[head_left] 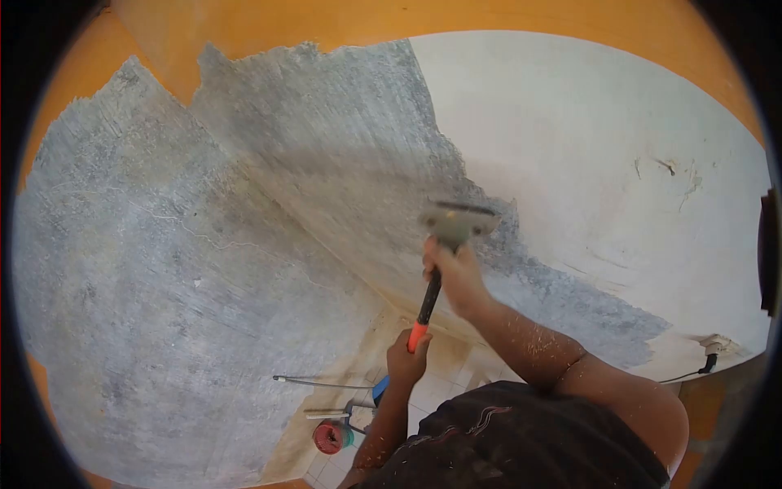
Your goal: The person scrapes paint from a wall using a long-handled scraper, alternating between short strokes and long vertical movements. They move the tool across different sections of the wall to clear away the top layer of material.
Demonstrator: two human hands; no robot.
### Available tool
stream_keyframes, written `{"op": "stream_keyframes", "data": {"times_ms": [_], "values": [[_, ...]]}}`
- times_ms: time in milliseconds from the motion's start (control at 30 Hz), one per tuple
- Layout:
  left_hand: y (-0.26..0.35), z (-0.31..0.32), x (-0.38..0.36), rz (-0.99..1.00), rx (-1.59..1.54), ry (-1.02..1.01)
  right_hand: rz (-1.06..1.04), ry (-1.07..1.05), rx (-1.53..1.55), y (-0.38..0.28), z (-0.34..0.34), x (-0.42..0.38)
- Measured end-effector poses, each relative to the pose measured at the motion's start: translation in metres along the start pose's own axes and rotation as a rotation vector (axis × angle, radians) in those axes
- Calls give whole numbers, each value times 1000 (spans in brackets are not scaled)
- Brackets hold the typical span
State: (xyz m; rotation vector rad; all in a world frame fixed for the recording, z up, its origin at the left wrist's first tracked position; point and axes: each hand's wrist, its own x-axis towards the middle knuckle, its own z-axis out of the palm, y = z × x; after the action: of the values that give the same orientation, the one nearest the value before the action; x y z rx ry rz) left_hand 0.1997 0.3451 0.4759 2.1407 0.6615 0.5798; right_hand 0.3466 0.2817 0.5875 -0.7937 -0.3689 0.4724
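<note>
A long-handled wall scraper (429, 297) with a wide grey head, a black shaft and an orange grip end is in both my hands. My right hand (452, 270) wraps the shaft just below the head. Lower down, my left hand (406, 360) is closed around the orange end. The scraper head, slightly blurred, overlaps the edge between bare grey plaster (342, 155) and white-coated wall (570, 155). Pale flecks dot my right forearm.
Two grey walls meet in a corner at the middle. Orange paint (366, 20) borders the top. On the tiled floor (432, 391) are a red bucket (328, 438) and a tool with a long thin rod (326, 382). A black plug (710, 363) sits in a wall socket (717, 344) at right.
</note>
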Motion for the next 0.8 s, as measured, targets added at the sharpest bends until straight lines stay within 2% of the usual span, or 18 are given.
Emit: {"op": "stream_keyframes", "data": {"times_ms": [33,167,233,267,300,367,400,467,500,567,600,667,700,767,800], "values": [[-3,5,-12,-17,12,125,-66,24,-182,5,1,-9],[-15,11,-43,-195,-88,3,-78,-64,-298,4,-11,-26],[-7,9,-53,24,-155,-164,476,-403,213,-7,-37,-7],[-6,12,-58,-73,-352,-206,537,-575,475,-3,-47,3],[-6,14,-61,-82,-354,-210,543,-568,477,0,-54,9],[-7,18,-61,-374,-766,-417,478,-609,497,-3,-57,15],[-7,23,-60,-376,-766,-417,479,-607,497,-5,-56,14],[-5,35,-61,-311,-446,-237,539,-55,339,-14,-46,8],[-8,41,-64,-320,-448,-237,547,-50,337,-14,-50,8],[-10,50,-66,-166,-421,-101,520,-33,358,-17,-62,12],[-12,53,-66,-176,-425,-97,531,-31,354,-18,-64,16],[-3,52,-59,-210,-761,-116,555,-190,365,-24,-65,23],[-2,52,-51,-191,-942,-137,574,-190,361,-29,-63,27],[10,53,-38,-69,-1016,-148,516,-264,357,-36,-58,31],[14,54,-41,-78,-1021,-138,529,-264,353,-35,-60,31]]}}
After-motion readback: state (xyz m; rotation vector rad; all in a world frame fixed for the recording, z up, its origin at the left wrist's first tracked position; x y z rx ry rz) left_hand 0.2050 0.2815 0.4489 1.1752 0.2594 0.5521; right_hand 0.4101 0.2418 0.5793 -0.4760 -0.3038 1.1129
